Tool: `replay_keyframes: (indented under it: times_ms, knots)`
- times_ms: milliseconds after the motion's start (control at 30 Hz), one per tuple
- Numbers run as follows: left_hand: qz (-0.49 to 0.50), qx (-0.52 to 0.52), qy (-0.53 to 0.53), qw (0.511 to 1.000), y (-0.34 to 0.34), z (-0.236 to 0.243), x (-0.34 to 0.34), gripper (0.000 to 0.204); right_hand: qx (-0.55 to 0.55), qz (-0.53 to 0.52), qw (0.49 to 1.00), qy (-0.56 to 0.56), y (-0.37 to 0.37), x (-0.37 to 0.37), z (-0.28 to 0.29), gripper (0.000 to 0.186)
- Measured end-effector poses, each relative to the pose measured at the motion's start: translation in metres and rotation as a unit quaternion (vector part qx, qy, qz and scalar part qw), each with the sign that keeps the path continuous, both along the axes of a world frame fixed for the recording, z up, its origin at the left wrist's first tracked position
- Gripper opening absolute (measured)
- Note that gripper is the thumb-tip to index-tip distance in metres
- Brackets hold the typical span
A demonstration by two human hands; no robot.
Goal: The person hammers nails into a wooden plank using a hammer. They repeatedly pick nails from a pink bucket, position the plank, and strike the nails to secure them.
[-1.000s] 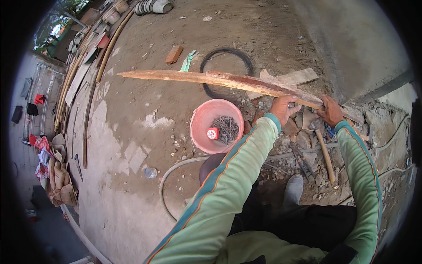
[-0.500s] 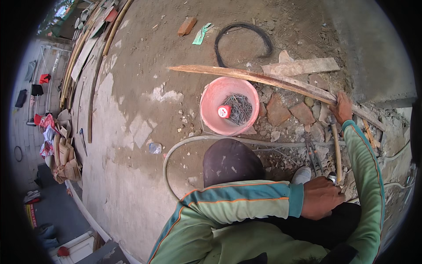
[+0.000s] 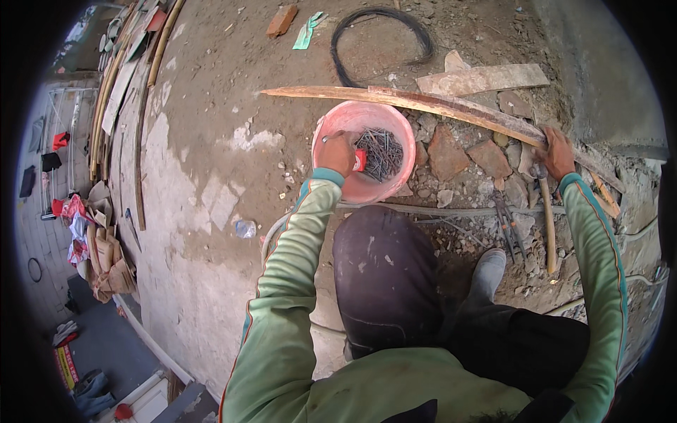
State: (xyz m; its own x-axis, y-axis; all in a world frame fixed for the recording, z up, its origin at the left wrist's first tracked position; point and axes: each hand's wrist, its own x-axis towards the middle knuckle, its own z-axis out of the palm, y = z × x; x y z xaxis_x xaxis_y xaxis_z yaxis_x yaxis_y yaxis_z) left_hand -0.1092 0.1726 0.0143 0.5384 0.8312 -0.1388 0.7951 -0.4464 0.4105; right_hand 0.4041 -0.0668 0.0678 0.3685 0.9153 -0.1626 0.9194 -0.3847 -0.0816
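Note:
My left hand (image 3: pixel 337 154) reaches into the pink bucket (image 3: pixel 321 137), its fingers curled and partly hidden. It is right beside a small red-and-white object (image 3: pixel 360 160) lying near a heap of nails (image 3: pixel 381 151); whatever the fingers hold cannot be made out. On the right, my right hand (image 3: pixel 558 151) is closed round a long wooden batten (image 3: pixel 423 106), which stretches leftward behind the bucket to a tapered end. Just below that hand lies a hammer (image 3: pixel 548 225) with a wooden handle. Long-handled pincers (image 3: pixel 509 229) rest on the rubble to its left.
A grey hose (image 3: pixel 451 210) runs between the bucket and my knee. Broken brick pieces (image 3: pixel 448 154) cover the ground right of the bucket. Farther off are a wire coil (image 3: pixel 338 49), a short board (image 3: pixel 486 79), a green glove (image 3: pixel 308 32) and a brick (image 3: pixel 282 21). Poles (image 3: pixel 142 148) lie left.
My left hand has swung from beside my right leg over to the inside of the bucket. My right hand stays on the batten. The view has shifted slightly.

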Motion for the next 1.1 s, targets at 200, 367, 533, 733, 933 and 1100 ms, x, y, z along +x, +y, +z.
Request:
replay_keyframes:
  times_ms: [200,367,533,733,933,1100]
  knots:
    - [-0.004,-0.028,0.049,0.998,-0.005,-0.064,0.019,0.042,-0.011,0.006,1.000,0.008,-0.001,0.009,-0.015,0.073]
    - [-0.012,-0.013,0.014,1.000,-0.012,-0.057,0.028,0.042,-0.047,0.009,0.999,-0.006,-0.010,0.012,-0.014,0.070]
    - [-0.045,-0.026,0.027,0.998,-0.014,-0.061,0.025,0.027,-0.021,-0.001,0.999,0.049,-0.012,0.004,-0.031,0.068]
    - [-0.024,-0.019,0.043,0.999,-0.026,-0.055,0.030,0.028,-0.013,0.016,0.999,0.025,-0.021,0.003,-0.042,0.063]
    - [-0.024,-0.023,0.037,0.999,-0.042,-0.064,0.029,0.052,-0.026,0.035,0.999,0.029,-0.019,0.007,-0.042,0.064]
    - [0.024,-0.062,0.037,0.997,-0.036,-0.063,0.039,0.048,-0.058,0.023,0.998,0.029,-0.015,0.000,-0.033,0.065]
